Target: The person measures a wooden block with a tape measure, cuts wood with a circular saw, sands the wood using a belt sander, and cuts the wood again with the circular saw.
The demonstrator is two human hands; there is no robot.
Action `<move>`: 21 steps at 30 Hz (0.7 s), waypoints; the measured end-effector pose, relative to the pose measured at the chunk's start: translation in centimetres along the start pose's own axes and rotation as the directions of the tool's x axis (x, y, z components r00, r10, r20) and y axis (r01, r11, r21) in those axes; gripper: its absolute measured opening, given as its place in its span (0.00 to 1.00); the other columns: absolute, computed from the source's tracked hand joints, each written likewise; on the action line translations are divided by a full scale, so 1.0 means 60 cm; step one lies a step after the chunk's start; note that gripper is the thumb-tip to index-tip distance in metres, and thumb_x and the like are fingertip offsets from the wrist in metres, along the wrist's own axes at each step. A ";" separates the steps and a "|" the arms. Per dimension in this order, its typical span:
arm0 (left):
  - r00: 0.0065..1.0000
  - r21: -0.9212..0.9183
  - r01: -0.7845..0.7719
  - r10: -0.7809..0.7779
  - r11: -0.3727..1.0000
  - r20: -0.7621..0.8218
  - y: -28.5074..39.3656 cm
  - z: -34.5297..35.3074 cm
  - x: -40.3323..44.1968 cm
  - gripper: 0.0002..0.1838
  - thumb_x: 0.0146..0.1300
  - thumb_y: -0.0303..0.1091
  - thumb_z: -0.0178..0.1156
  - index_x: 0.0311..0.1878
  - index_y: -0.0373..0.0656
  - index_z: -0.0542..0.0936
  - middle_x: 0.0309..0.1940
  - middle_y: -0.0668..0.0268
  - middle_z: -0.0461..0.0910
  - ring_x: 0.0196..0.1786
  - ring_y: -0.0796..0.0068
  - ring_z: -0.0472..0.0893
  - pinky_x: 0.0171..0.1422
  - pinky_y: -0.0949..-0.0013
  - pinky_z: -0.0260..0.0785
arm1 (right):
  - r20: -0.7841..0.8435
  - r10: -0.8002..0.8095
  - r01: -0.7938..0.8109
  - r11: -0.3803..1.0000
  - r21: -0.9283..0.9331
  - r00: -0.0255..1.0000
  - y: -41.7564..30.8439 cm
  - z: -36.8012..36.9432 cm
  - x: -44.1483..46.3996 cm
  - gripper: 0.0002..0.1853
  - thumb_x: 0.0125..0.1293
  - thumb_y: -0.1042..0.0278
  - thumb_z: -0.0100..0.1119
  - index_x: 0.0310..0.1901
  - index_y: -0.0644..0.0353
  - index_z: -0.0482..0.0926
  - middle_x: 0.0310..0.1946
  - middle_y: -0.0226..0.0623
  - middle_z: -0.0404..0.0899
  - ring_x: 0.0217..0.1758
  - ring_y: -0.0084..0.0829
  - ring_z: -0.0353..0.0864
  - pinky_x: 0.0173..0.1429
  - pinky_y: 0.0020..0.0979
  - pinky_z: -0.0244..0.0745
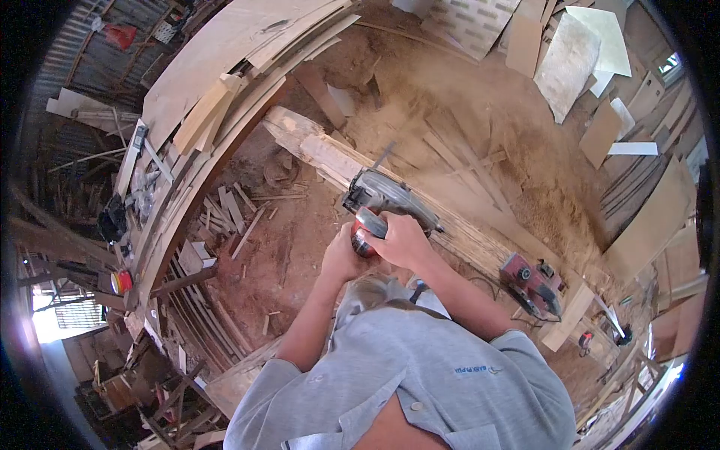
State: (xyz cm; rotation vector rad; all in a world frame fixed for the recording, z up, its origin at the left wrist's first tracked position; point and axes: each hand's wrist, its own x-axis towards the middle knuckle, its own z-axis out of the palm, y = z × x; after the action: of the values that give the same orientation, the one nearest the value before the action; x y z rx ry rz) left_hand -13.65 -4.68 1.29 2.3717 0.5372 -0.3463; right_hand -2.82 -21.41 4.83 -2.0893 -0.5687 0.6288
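Note:
A circular saw [386,193] with a grey guard and a red-and-silver body sits on a long rough wooden plank [330,154] in front of me. My left hand [342,253] is closed around the red part of the saw, on its near side. My right hand [405,241] grips the saw's body from the right, its fingers bent over the silver end. A thin metal bar sticks out past the saw's far end. The blade is hidden from view.
On the right end of the bench lies a red electric planer [531,285]; beyond it is a tape measure [586,341]. A curved stack of boards [217,127] rises at the left. Sawdust [540,157] and wood scraps [234,210] cover the ground; loose panels [568,64] lie at the back right.

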 end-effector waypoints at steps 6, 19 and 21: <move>0.998 0.015 -0.061 0.061 0.998 -0.028 -0.019 0.002 0.013 0.51 0.45 0.54 0.88 0.69 0.45 0.72 0.56 0.48 0.87 0.60 0.40 0.87 0.61 0.44 0.81 | 0.039 0.012 -0.012 1.000 0.012 0.999 -0.008 -0.004 0.009 0.36 0.69 0.33 0.66 0.46 0.70 0.87 0.35 0.63 0.88 0.44 0.63 0.90 0.55 0.55 0.84; 0.998 -0.054 -0.063 0.063 0.997 -0.013 -0.044 -0.015 0.036 0.52 0.45 0.50 0.90 0.71 0.45 0.72 0.60 0.50 0.87 0.63 0.43 0.86 0.63 0.46 0.80 | 0.035 0.003 -0.002 1.000 -0.011 0.999 -0.025 0.004 0.036 0.35 0.68 0.34 0.68 0.46 0.70 0.87 0.35 0.61 0.88 0.43 0.62 0.89 0.52 0.55 0.83; 0.998 -0.045 -0.059 0.059 0.997 -0.008 -0.050 -0.018 0.041 0.52 0.45 0.50 0.90 0.71 0.45 0.72 0.59 0.50 0.87 0.63 0.43 0.86 0.63 0.46 0.80 | 0.008 -0.057 0.057 0.998 -0.037 0.998 -0.024 0.009 0.039 0.37 0.70 0.34 0.64 0.44 0.72 0.86 0.33 0.63 0.88 0.39 0.62 0.90 0.49 0.56 0.85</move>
State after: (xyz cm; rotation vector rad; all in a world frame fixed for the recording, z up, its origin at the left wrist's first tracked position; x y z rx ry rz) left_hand -12.78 -1.21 -0.54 2.3403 0.4721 -0.2972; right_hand -1.57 -18.94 5.23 -2.0989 -0.6463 0.5965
